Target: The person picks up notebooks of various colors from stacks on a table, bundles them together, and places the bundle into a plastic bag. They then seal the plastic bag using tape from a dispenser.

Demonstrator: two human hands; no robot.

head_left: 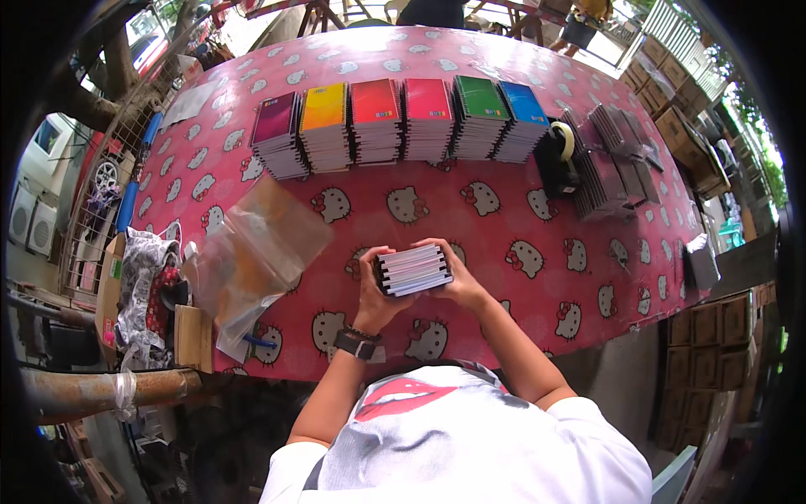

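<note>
Between my two hands, near the front of the pink table, is a small stack of spiral notebooks [414,270], its white page edges and black bindings facing up toward me. My left hand [374,290], with a dark watch on its wrist, closes round the left side of the stack. Gripping the opposite side is my right hand [458,281]. Farther back stands a row of notebook piles: purple [275,126], yellow [325,109], orange-red [374,105], pink [428,102], green [480,99] and blue [522,105].
A tape dispenser [556,164] stands right of the row, beside clear-wrapped dark stacks [606,172]. Clear plastic bags [264,239] lie at left, near a blue pen [260,341] and a wooden block [193,338]. Cardboard boxes [709,344] are piled beyond the table's right edge.
</note>
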